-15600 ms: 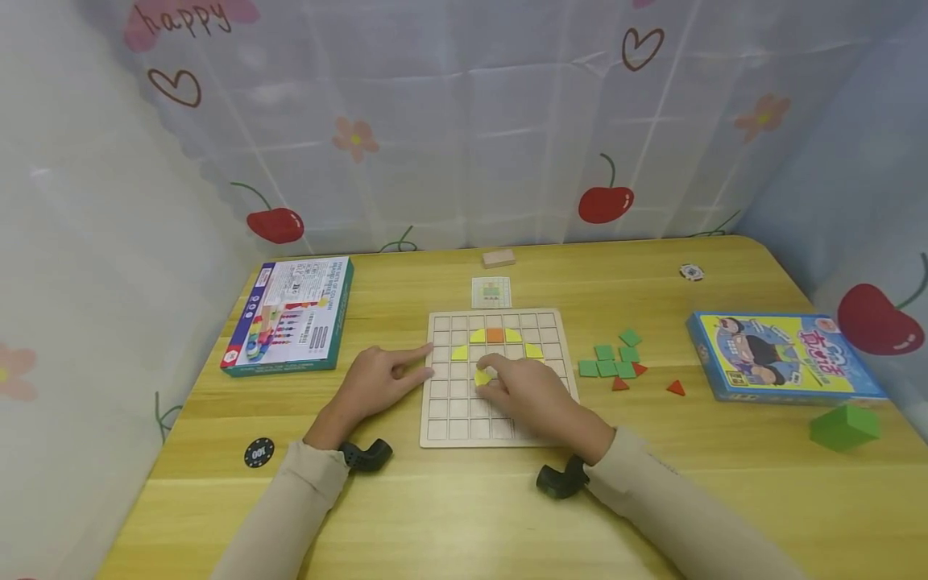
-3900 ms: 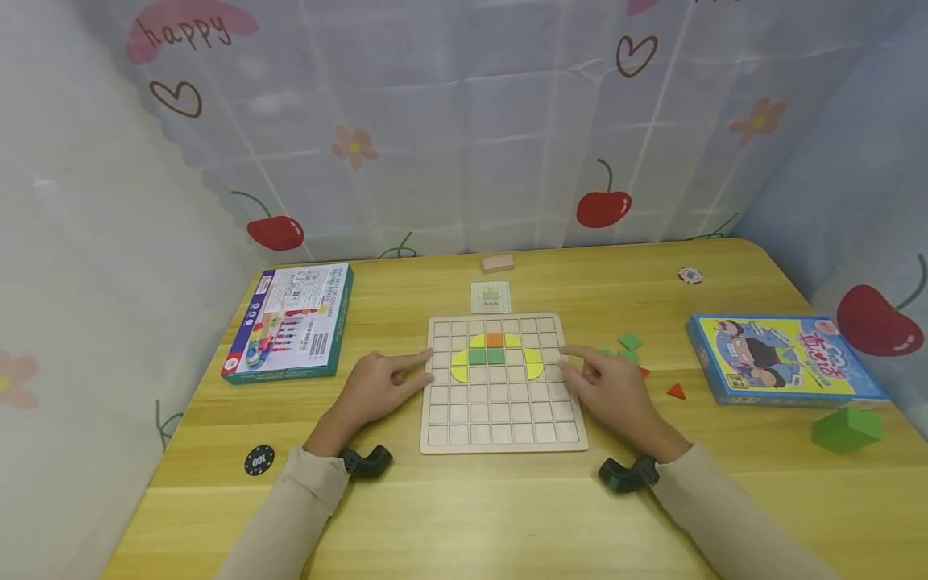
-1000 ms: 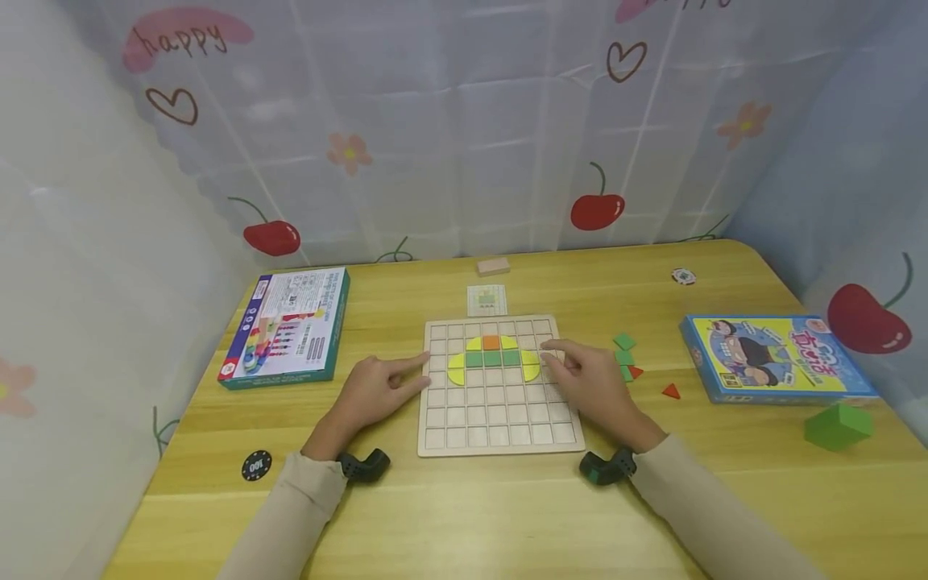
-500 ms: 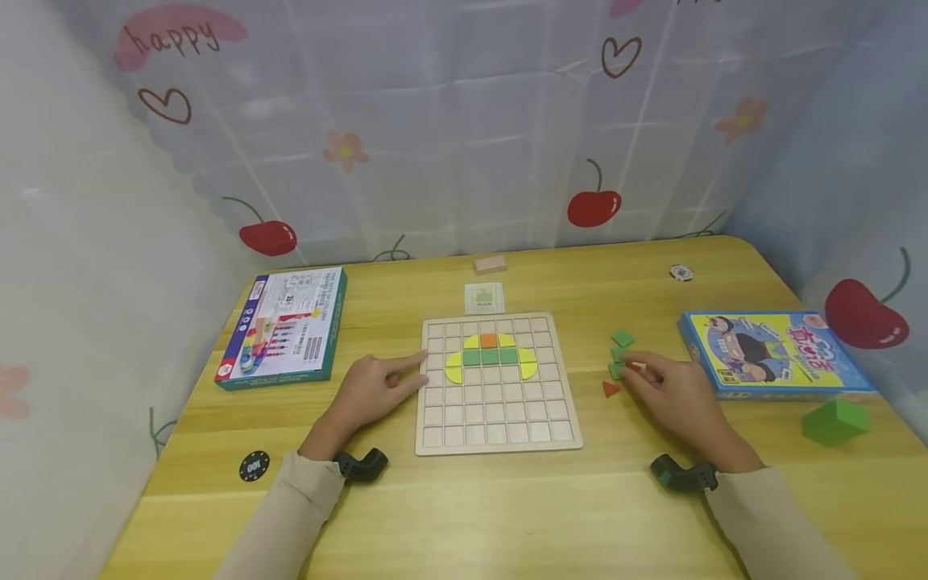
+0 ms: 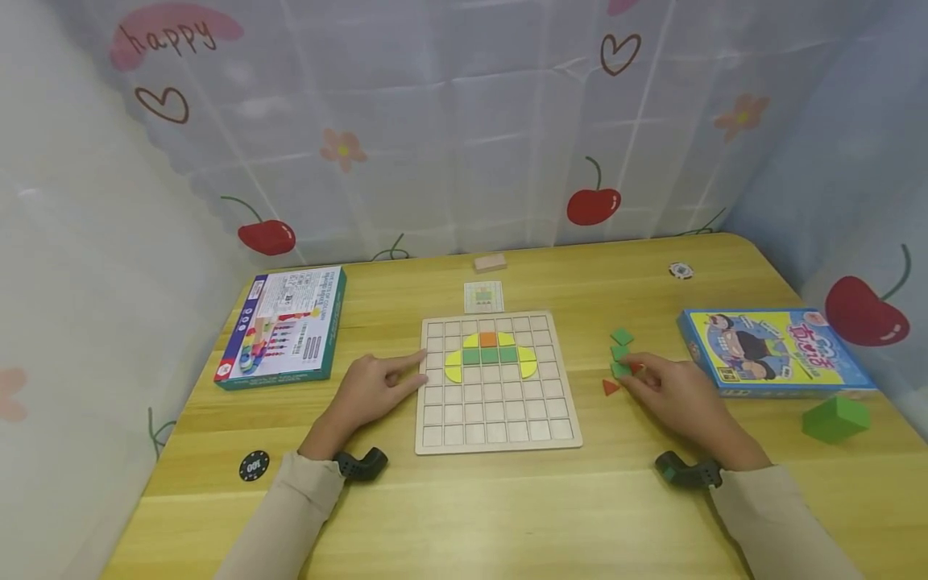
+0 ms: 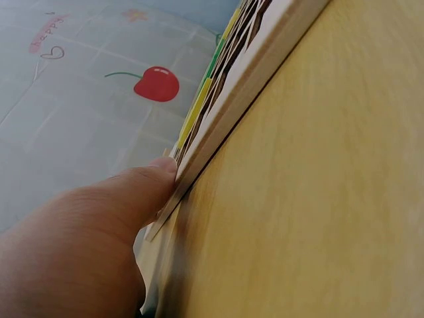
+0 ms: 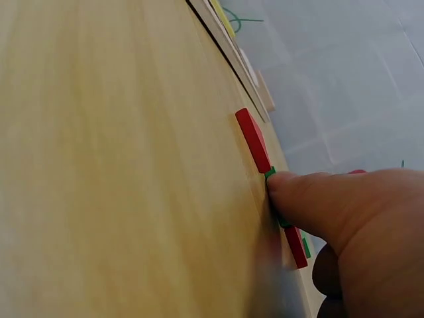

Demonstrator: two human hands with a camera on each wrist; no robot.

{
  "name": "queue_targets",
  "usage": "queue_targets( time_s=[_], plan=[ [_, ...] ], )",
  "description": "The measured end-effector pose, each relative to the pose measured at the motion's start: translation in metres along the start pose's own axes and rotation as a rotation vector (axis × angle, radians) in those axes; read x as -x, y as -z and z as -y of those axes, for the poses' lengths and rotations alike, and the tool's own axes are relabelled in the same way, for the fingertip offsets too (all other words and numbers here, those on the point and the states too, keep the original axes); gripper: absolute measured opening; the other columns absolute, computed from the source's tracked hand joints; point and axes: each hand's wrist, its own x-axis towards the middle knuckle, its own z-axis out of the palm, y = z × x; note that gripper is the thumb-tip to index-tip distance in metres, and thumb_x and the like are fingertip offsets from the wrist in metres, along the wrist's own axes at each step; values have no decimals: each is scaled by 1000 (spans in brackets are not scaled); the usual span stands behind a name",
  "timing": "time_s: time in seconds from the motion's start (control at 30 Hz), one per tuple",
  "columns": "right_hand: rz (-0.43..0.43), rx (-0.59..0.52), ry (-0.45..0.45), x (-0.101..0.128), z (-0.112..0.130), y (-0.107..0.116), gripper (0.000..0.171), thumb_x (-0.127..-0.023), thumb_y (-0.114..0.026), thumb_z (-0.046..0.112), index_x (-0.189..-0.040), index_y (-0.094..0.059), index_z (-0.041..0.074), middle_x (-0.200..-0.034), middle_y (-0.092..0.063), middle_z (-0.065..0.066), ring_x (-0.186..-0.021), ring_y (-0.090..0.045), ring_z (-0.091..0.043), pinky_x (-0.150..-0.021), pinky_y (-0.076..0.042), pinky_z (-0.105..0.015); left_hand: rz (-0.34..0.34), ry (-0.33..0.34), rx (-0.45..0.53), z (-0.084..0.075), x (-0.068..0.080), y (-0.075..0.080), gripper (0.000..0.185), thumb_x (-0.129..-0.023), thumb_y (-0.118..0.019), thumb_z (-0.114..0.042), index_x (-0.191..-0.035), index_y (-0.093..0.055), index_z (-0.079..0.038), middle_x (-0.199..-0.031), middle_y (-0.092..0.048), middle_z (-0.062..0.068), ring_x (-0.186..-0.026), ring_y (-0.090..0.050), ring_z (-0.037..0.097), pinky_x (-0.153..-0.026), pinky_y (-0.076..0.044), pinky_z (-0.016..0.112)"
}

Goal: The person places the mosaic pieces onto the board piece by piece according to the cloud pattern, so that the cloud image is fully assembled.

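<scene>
A wooden grid board (image 5: 500,419) lies mid-table with yellow pieces, one orange square and a row of three green squares (image 5: 489,355). My left hand (image 5: 413,366) rests beside the board's left edge, index finger straight against it; in the left wrist view the thumb (image 6: 142,189) presses the board's edge (image 6: 255,73). My right hand (image 5: 629,372) is at the loose tiles to the right of the board and pinches a green square tile (image 5: 619,370) that lies on the table. The right wrist view shows the thumb (image 7: 311,199) on the green tile (image 7: 269,173), next to a red piece (image 7: 253,140).
Two more green tiles (image 5: 621,337) and a red triangle (image 5: 610,387) lie near the right hand. A game box (image 5: 283,326) sits left, a blue-yellow box (image 5: 776,350) and green block (image 5: 837,417) right. A card (image 5: 483,296), wooden block (image 5: 490,262), white chip (image 5: 680,271) and black chip (image 5: 254,465) are also there.
My right hand has left the board's right side and gone right to the loose tiles, staying there. A third green square now sits in the board's row. The left hand has not moved.
</scene>
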Motion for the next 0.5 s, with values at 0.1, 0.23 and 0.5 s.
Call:
queue_targets(
  time_s=[0.1,0.23,0.5],
  plan=[
    [18,8,-10,0,0,0,34,-96,-74,34,-117,-72,7,-55,-40,10,-47,-33,-8,-46,-28,-27,0,-4,1,0,0,0,45,-97,-68,-49,-138,-67,-29,-48,-33,-11,-45,-21,4,-48,-26,27],
    [58,16,-22,-1,-1,-1,34,-96,-74,35,-116,-70,7,-57,-44,10,-48,-38,-9,-46,-30,-27,-8,-15,1,-1,1,0,45,-97,-68,-49,-137,-67,-28,-48,-32,-12,-45,-21,3,-48,-26,27],
    [120,13,-29,-2,1,3,34,-99,-70,34,-117,-65,5,-65,-54,10,-52,-43,-9,-48,-35,-28,-27,-33,7,-3,1,0,45,-97,-69,-48,-136,-69,-26,-48,-32,-13,-45,-21,3,-48,-25,27]
  ],
)
